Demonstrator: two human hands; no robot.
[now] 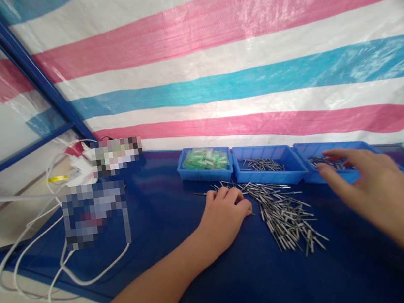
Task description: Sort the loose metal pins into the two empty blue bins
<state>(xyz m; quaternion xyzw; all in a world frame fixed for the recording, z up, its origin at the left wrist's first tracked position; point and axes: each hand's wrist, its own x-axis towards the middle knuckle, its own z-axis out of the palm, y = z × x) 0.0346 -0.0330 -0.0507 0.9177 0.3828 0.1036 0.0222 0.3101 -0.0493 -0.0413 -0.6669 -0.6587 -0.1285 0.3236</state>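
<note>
A loose heap of thin silver pop rivets lies on the dark blue tabletop. My left hand rests at the heap's left edge, its fingers curled down over some of the rivets. Rivet ends poke out around those fingers; how many are under them is hidden. Over the right blue bin hovers my right hand, slightly blurred, thumb and fingers apart with nothing visible between them. Rivets show inside that bin, partly behind the hand. More rivets lie in the middle blue bin.
The left blue bin holds small green-and-white packets. White cables loop along the table's left side, near a power strip and pixelated items. Striped plastic sheeting hangs behind, beside a blue metal frame.
</note>
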